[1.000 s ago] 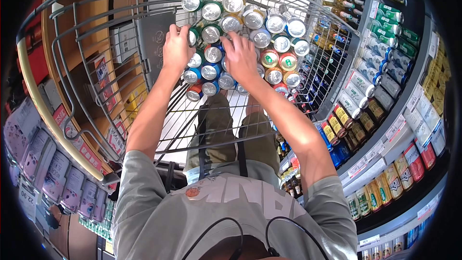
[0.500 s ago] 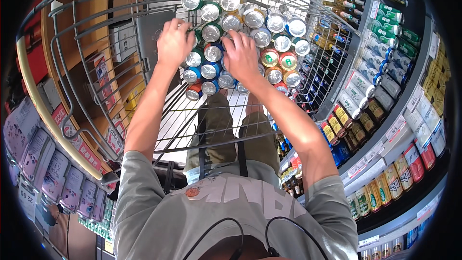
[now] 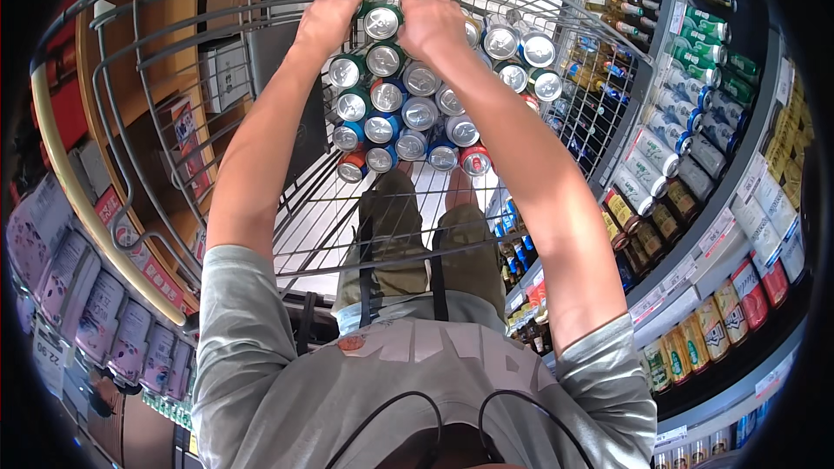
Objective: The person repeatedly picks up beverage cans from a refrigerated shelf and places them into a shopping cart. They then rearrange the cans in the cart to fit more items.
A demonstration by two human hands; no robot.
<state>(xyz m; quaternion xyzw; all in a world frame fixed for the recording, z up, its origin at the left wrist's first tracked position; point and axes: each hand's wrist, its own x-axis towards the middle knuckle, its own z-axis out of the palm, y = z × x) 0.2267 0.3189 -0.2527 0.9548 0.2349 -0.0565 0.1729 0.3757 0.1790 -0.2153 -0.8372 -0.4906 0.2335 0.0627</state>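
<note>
At the left edge, purple packages (image 3: 102,323) stand in a row beneath wooden shelving (image 3: 117,56). Next comes a wire shopping cart (image 3: 627,117), with a dark flat panel (image 3: 306,113) along the left of its load. The left hand (image 3: 332,19) extends to the far side of the load, palm down, its fingers moderately spread and curling over; whether it grips anything cannot be told. A green can (image 3: 381,23) stands upright between the two hands. Toward the person, the silver-topped cans (image 3: 382,95) form a close cluster inside the cart, many with blue or green sides; an orange-sided can (image 3: 351,168) lies at its near left corner. The right hand (image 3: 432,22) is placed over the far cans, fingers forward and slightly parted; its hold, if any, is hidden beneath it. Below its forearm, a red can (image 3: 475,161) ends the near row. At the right, shelves carry rows of green cans (image 3: 699,48), pale cans (image 3: 650,152) and gold cans (image 3: 678,354).
</note>
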